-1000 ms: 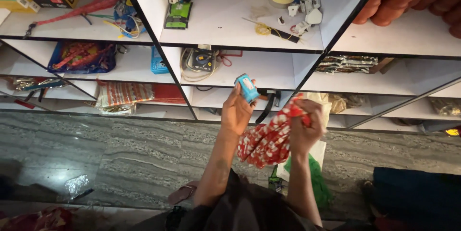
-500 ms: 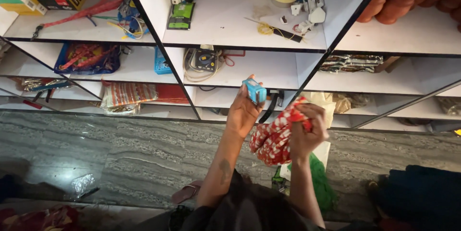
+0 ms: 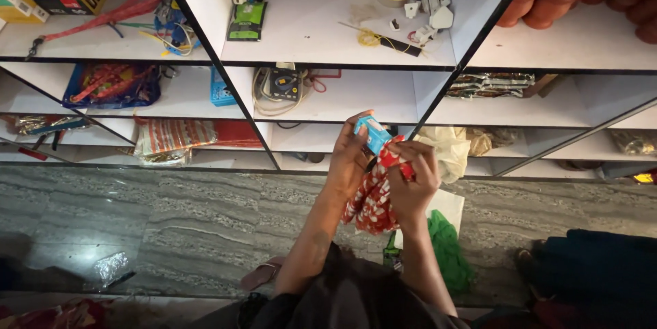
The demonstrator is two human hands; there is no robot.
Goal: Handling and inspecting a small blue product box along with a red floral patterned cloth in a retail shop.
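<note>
Small blue box (image 3: 374, 133) pinched in left hand (image 3: 349, 158), right hand (image 3: 413, 175) clutching red patterned cloth (image 3: 373, 199) just beside.

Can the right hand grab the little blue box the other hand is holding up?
Probably yes. The right hand clutches a red patterned cloth right beside the small blue box in the left hand, with nothing between them.

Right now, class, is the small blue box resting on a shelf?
No: the small blue box is held up in the left hand, in front of the white shelves.
</note>
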